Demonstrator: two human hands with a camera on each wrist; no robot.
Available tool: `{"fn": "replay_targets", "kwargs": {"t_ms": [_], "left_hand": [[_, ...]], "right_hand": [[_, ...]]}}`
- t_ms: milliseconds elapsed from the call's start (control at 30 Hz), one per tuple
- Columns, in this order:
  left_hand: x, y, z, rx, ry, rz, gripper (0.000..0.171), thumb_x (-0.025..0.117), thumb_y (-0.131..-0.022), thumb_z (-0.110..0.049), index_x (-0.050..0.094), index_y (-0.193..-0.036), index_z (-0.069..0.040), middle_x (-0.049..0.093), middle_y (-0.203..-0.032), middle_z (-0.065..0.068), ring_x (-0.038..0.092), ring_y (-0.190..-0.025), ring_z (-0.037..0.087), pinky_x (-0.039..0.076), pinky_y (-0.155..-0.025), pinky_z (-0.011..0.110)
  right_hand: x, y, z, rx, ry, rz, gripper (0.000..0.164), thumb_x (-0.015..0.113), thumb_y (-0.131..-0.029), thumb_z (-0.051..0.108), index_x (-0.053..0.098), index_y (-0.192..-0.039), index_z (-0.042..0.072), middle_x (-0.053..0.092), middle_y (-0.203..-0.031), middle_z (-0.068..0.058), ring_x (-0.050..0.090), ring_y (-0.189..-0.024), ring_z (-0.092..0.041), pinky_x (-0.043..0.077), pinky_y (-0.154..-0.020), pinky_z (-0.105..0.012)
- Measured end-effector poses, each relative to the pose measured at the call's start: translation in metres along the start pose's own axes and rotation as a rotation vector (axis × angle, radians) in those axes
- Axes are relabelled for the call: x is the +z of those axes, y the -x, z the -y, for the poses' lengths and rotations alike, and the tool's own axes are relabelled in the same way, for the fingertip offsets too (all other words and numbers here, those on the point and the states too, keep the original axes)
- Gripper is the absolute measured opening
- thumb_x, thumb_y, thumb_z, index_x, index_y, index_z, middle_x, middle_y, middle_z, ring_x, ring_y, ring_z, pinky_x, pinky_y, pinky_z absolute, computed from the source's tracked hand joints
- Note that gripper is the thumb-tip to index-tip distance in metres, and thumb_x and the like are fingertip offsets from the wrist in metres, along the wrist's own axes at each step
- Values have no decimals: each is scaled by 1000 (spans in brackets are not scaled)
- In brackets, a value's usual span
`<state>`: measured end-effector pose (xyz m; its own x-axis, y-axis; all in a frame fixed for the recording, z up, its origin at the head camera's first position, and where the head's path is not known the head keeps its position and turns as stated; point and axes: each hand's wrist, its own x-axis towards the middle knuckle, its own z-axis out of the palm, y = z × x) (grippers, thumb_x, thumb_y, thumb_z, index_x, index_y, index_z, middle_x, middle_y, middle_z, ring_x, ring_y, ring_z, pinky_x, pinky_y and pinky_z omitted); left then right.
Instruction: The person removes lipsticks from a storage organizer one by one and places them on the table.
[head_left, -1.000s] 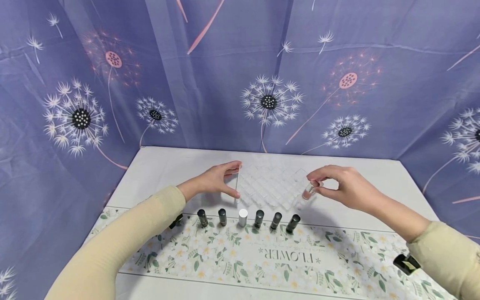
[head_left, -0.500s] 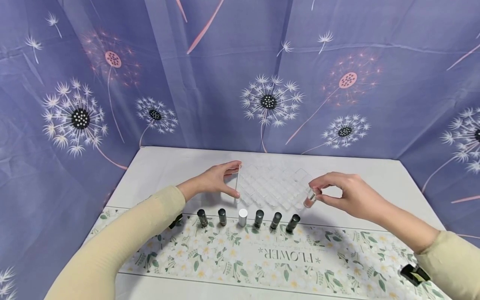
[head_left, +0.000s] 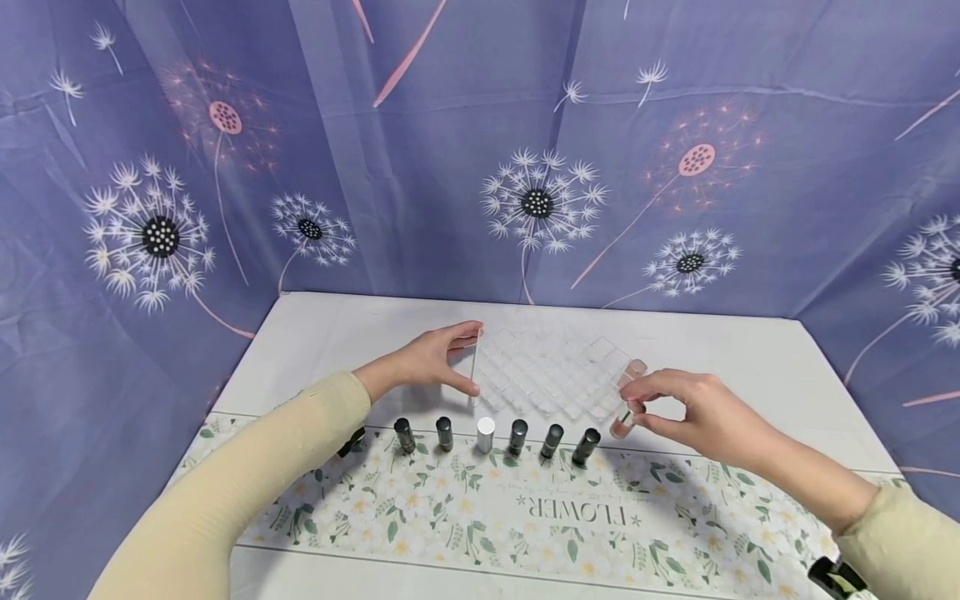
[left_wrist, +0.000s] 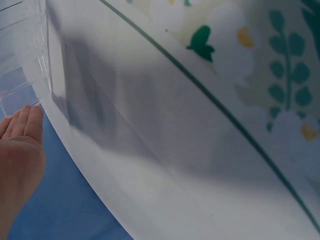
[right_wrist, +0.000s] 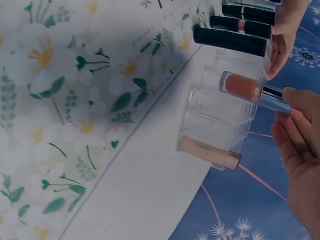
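My right hand pinches a lip gloss tube by its silvery cap, the clear end with coral-pink colour pointing away from the fingers. In the head view the tube is tilted, just off the front right corner of a clear divided organizer. A pinkish-beige tube sits in the organizer's right end slot. At the opposite end my left hand rests against the organizer, thumb at the front corner and fingers at the back. Those fingers look straight in the left wrist view, where the thumb is hidden.
In front of the organizer stand several black lipstick tubes in a row, with one silver tube among them. They stand along a floral runner on the white table. Purple dandelion curtains enclose the back and sides.
My right hand has moved toward the front and slightly right, carrying the lip gloss tube. The pinkish-beige tube in the organizer's end slot has come into clearer view. My left hand has stayed put.
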<state>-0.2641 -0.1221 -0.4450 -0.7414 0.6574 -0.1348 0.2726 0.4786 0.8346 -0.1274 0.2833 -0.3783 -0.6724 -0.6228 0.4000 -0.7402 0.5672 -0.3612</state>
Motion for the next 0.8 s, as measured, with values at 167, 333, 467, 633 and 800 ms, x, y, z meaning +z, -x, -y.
{"fn": "replay_targets", "kwargs": {"t_ms": [167, 333, 467, 633, 800], "left_hand": [[0, 1, -1, 1, 1, -2, 116, 97, -81, -19, 25, -170, -7, 32, -174, 10, 38, -157, 27, 34, -130, 36], [0, 0, 0, -3, -3, -3, 116, 98, -80, -18, 25, -170, -8, 33, -174, 9, 38, -157, 26, 35, -130, 35], [1, -1, 2, -7, -4, -3, 116, 97, -81, -18, 25, -171, -8, 33, -174, 9, 38, -157, 26, 35, -130, 35], [1, -2, 3, -7, 5, 1, 116, 97, -81, -18, 24, -171, -8, 32, -174, 9, 37, -158, 27, 35, -130, 35], [1, -2, 4, 13, 8, 0, 117, 97, -81, -19, 23, -170, -5, 30, -175, 12, 37, -157, 29, 34, -130, 35]], "right_hand": [[6, 6, 1, -5, -21, -2, 56, 89, -75, -9, 76, -122, 20, 78, -109, 5, 75, -95, -12, 53, -72, -9], [11, 11, 2, -1, -28, 1, 57, 90, -75, -9, 75, -122, 20, 77, -105, 10, 75, -94, -11, 53, -73, -9], [16, 15, 2, 7, -43, 7, 57, 90, -75, -10, 75, -122, 20, 75, -103, 12, 75, -94, -11, 52, -72, -8], [21, 19, 1, 19, -55, 14, 57, 90, -76, -9, 75, -123, 21, 75, -103, 13, 75, -95, -11, 50, -68, -10], [25, 21, 2, 27, -42, 12, 55, 91, -76, -7, 76, -122, 20, 75, -103, 14, 75, -94, -10, 50, -69, -8]]}}
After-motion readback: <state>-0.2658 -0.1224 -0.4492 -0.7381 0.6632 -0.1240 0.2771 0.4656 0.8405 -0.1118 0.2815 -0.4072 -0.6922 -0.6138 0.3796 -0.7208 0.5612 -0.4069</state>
